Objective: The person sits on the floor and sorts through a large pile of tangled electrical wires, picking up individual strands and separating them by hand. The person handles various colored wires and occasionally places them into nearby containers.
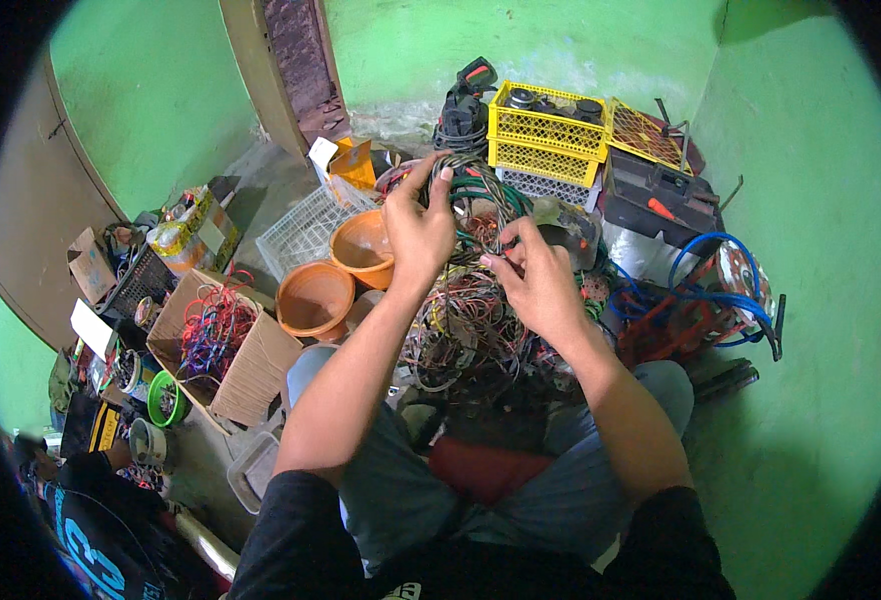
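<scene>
Both my hands hold a loose coil of dark twisted cable (507, 200) up in front of me. My left hand (422, 222) is closed round the coil's upper left side, thumb against the strands. On the coil's lower right side, my right hand (541, 278) pinches the cable between thumb and fingers. Green wire (473, 186) shows close behind the coil; I cannot tell whether it belongs to it. Below my hands lies a large tangled heap of mixed wires (453, 325), partly hidden by my forearms.
Two orange pots (313, 300) and a white crate (306, 236) stand left of the heap, near a cardboard box (251, 372) of coloured wires. Behind are stacked yellow crates (546, 135) and a black toolbox (656, 205). Blue hose (726, 298) lies right. Another person (111, 525) is lower left.
</scene>
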A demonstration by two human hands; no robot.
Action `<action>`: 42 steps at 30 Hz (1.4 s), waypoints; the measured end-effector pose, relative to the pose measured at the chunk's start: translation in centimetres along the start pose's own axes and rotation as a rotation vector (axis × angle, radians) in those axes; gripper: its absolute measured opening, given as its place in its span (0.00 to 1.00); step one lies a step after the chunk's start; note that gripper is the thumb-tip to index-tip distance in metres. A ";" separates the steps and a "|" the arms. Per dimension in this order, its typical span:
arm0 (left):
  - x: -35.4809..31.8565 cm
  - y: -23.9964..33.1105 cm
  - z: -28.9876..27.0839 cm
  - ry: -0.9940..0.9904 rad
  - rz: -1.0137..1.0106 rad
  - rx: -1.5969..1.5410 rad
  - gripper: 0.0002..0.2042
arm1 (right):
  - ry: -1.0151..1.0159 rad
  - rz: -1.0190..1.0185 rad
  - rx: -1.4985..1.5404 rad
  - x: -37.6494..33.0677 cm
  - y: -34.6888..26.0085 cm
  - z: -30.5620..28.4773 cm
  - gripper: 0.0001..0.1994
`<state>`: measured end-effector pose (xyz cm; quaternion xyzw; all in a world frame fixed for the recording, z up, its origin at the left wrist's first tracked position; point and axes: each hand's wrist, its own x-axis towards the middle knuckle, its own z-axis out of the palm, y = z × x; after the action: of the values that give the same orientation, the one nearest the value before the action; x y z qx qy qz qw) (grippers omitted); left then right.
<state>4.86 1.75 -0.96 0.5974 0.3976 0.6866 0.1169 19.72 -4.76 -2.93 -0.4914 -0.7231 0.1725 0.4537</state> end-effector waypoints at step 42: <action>0.9 -1.8 -0.6 0.087 0.157 0.167 0.10 | 0.121 -0.195 0.017 -0.2 -1.0 -2.0 0.10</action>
<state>3.50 3.26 -1.51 0.6039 0.4100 0.6835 -0.0049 20.80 -5.73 -1.28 -0.4244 -0.7375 0.1035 0.5151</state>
